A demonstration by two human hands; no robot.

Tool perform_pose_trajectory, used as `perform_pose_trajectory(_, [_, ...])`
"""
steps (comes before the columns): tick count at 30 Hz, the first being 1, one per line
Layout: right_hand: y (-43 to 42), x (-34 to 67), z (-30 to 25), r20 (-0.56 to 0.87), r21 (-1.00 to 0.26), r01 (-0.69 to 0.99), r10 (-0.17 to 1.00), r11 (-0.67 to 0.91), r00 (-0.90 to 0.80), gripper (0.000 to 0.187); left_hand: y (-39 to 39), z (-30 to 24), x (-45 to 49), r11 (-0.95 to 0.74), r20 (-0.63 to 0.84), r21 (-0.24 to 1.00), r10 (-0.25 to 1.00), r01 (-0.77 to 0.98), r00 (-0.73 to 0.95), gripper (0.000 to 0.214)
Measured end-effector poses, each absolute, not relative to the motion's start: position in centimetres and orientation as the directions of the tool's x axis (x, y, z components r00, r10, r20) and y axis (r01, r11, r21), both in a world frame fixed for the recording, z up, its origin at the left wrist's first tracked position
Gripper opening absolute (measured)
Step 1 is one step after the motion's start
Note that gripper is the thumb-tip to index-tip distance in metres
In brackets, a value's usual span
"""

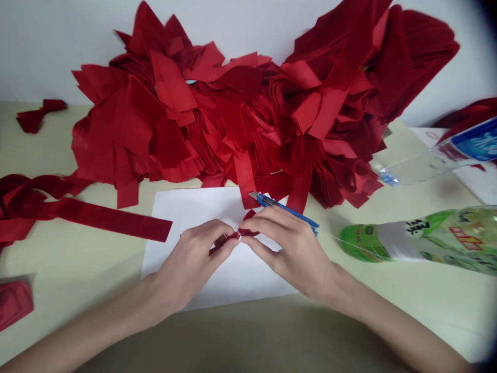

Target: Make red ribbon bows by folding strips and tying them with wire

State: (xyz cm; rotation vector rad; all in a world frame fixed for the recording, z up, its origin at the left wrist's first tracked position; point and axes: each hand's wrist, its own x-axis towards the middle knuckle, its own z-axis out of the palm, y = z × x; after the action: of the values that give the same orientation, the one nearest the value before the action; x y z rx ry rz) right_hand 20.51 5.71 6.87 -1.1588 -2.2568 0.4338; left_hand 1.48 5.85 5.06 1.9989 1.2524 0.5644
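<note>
Above a white sheet of paper (186, 207), my two hands meet fingertip to fingertip. A small folded piece of red ribbon (247, 223) is pinched between them. My left hand (194, 254) is closed on its left part, which mostly hides behind the fingers. My right hand (298, 246) holds the other side with thumb and forefinger. A white knot or bit of thread (239, 237) shows where the fingertips meet. Thin white thread (353, 243) trails off to the right. Just beyond my right hand lies a blue utility knife (287, 208), blade tip exposed.
A large heap of cut red ribbon strips (233, 114) fills the back, against the wall. One long red ribbon (112, 218) reaches in from the left. At the right lie a green-labelled bottle (404, 238) and a clear bottle with a blue label (476, 142).
</note>
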Motion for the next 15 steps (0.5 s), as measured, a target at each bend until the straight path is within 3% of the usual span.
perform_pose_trajectory(5, [5.84, 20.49, 6.13, 0.333, -0.404, 0.664, 0.777, 0.629, -0.534, 0.017, 5.76, 4.72, 1.45, -0.301, 0.002, 0.761, 0.887, 0.575, 0.461, 0.009])
perform_pose_trajectory(10, [6.13, 20.43, 6.55, 0.24, -0.303, 0.697, 0.76, 0.65, -0.605, 0.024, 5.72, 4.75, 1.42, -0.315, -0.022, 0.765, 0.859, 0.561, 0.511, 0.011])
perform_pose_trajectory(15, [6.54, 20.58, 7.08, 0.177, -0.317, 0.683, 0.748, 0.658, -0.639, 0.024, 5.97, 5.14, 1.28, -0.312, -0.039, 0.767, 0.849, 0.56, 0.527, 0.013])
